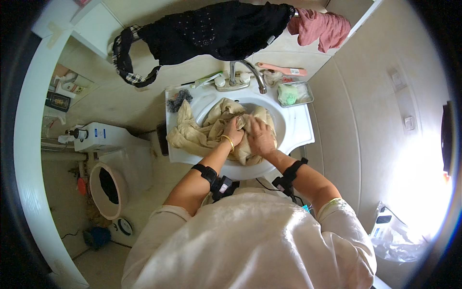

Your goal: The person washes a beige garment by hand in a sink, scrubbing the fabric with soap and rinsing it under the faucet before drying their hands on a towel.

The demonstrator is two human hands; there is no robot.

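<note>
The left hand (232, 132) is curling its fingers down on a bunched beige cloth (185, 137), at the middle of the frame, with a small glossy, pale thing (240, 122) showing beside its thumb; I cannot tell what that is. The right hand (261, 138) is resting palm down just to the right, on the same cloth, its fingers blurring, so I cannot tell whether they are gripping. A yellow bracelet (228, 141) is circling the left wrist, and black straps (291, 174) are wrapping both forearms. The cloth is filling much of the white sink (291, 126) and spilling over its left rim. Above it, a chrome faucet (249, 67) is arching over the bowl, a dark mesh scrubber (179, 100) is sitting on the left corner, and a clear tray (303, 92) is holding something green (288, 95) on the right. Along the top of the frame, a black garment (202, 33) and a pink cloth (320, 29) are hanging. At lower left, a pale pink tub (120, 207) is standing with something black inside.
</note>
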